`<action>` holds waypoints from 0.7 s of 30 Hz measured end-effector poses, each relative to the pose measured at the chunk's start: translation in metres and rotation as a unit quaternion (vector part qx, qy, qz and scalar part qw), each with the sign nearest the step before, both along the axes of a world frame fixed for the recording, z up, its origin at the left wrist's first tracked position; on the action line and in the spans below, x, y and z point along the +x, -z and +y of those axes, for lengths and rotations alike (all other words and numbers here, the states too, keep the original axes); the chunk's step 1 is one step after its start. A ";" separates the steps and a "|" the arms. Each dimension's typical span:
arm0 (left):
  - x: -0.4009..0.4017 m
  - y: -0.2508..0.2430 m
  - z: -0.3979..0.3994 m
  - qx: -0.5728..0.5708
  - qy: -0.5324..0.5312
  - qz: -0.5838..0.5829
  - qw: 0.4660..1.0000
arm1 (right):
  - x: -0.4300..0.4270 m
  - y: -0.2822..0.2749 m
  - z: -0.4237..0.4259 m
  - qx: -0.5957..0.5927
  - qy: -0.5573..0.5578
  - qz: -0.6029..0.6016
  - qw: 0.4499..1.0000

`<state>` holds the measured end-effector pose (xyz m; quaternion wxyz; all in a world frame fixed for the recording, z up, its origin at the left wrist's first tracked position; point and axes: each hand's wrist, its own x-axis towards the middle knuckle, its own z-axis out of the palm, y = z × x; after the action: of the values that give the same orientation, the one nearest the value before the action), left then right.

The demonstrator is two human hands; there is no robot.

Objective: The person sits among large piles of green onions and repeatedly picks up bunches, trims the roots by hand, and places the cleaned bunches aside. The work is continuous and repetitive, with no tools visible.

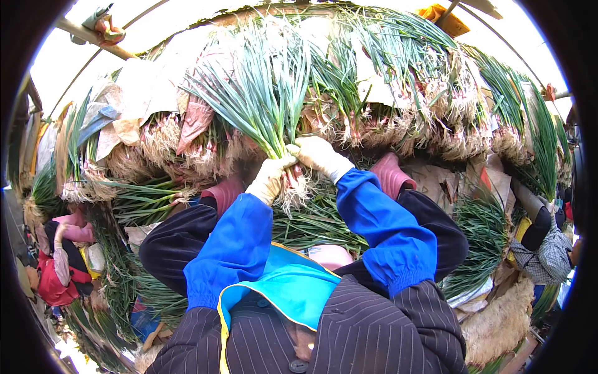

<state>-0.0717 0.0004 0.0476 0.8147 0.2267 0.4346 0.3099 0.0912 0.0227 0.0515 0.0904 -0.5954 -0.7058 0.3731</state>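
Both gloved hands meet at a bunch of green onions [275, 100] in front of my body. My left hand [272, 180], in a pale glove, wraps the bunch just above its reddish bulbs and white roots [295, 187]. Against the stems on the other side is my right hand [320, 156], also gloved; what its fingers do there is partly hidden. The long leaves fan upward and away from me, while the roots hang toward my lap. Beneath my forearms lie more loose green onions [313, 224], between my pink boots [392, 174].
A long heap of green onions [397, 61], roots facing me, spans the front. Sacking [156, 91] covers parts of it. Further bundles [481, 233] lie at right, and some [149, 201] at left. Other people sit on both sides, one in a red garment [56, 285], one in checked cloth [544, 252].
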 end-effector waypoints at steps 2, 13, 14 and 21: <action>0.001 -0.003 -0.003 0.006 -0.037 0.014 0.999 | -0.015 0.010 -0.006 0.124 -0.002 -0.022 0.992; -0.018 -0.016 -0.043 0.028 -0.009 -0.203 0.979 | 0.071 0.091 -0.126 -0.087 -0.086 -0.255 0.959; -0.022 -0.015 -0.049 -0.010 -0.056 -0.189 0.980 | 0.077 0.096 -0.123 -0.140 -0.099 -0.215 0.962; -0.030 0.000 -0.051 -0.166 -0.026 -0.259 0.951 | 0.015 0.053 -0.044 -0.311 0.145 0.523 0.780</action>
<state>-0.1019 -0.0509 0.0479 0.9170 -0.0117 0.2595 0.3028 0.1066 -0.0210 -0.0013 0.3083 -0.3998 -0.3008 0.8091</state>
